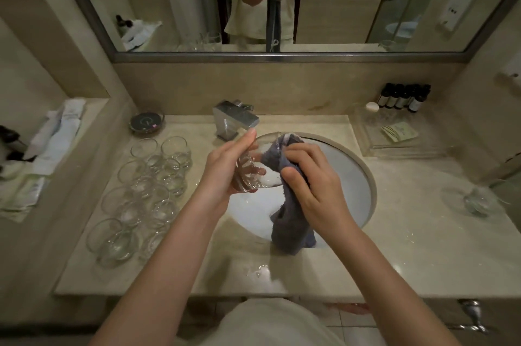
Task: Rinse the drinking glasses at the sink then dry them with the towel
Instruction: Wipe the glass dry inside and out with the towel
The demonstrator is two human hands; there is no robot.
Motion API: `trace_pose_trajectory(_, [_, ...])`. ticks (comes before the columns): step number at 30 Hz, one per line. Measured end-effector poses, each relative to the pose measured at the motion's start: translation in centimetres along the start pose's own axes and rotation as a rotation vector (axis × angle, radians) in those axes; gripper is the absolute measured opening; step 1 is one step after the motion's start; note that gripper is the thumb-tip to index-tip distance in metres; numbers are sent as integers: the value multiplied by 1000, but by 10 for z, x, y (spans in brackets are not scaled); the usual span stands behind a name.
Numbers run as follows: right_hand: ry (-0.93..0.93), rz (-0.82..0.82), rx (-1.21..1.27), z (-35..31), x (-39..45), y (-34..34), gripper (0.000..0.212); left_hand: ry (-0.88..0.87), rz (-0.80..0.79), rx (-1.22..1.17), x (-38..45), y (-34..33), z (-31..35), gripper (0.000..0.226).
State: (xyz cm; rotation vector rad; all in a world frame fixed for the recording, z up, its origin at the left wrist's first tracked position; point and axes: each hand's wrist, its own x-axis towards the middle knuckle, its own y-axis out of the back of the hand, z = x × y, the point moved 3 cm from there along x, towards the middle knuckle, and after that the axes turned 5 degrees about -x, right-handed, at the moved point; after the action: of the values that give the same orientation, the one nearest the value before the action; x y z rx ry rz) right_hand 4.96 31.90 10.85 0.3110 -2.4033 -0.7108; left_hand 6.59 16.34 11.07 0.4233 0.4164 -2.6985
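A glass (253,168) is held on its side over the sink (366,176), gripped by the left hand (225,168), whose fingers are curled round its base and lower wall while the index finger is stretched along the upper side toward the rim. A grey towel (287,210) is pinched against the open mouth of the glass by the right hand (313,179); the thumb is pressed on the cloth at the rim and the fingers are curled over the bunched part that is pushed into the opening. The rest of the towel is left hanging below the right hand, down to the front edge of the basin. The two hands are close together, joined only through the glass and the cloth.

A cluster of glasses (146,190) is seen standing upright on the counter (423,247), to the left of the left hand, packed closely in rows. One more glass (476,202) is set well apart to the right of the right hand. The tap (234,120) is placed just beyond the left hand's fingertips. Whether water is running cannot be told. Small bottles (403,97) are lined up far beyond the right hand, by the wall.
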Motion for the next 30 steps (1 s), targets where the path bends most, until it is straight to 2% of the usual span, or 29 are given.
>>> trace_pose_trajectory(3, [12,-88,5,6,6,8,35,17,38,-9,5,-3,-2,33])
trace_pose_trajectory(7, [-43,-54,159,13,13,23,28,15,59,-45,7,-14,-7,66])
trace_pose_trajectory(9, [-57,-50,204,16,15,27,20,8,61,-63,9,-20,-8,70])
trace_pose_trajectory(11, [-120,-68,296,21,16,29,25,8,51,-56,9,-25,-6,70])
trace_pose_trajectory(13, [-170,-47,347,26,16,31,28,16,41,-47,9,-32,-6,62])
trace_pose_trajectory(17, [-106,75,191,30,17,38,18,46,50,-63,11,-45,-11,43])
trace_pose_trajectory(20, [-54,83,109,34,15,40,28,114,65,-72,15,-52,-20,35])
trace_pose_trajectory(26, [12,-65,9,47,21,40,42,273,125,-218,18,-69,-37,31])
trace_pose_trajectory(30, [57,-360,-16,54,28,46,53,333,119,-297,23,-73,-43,32])
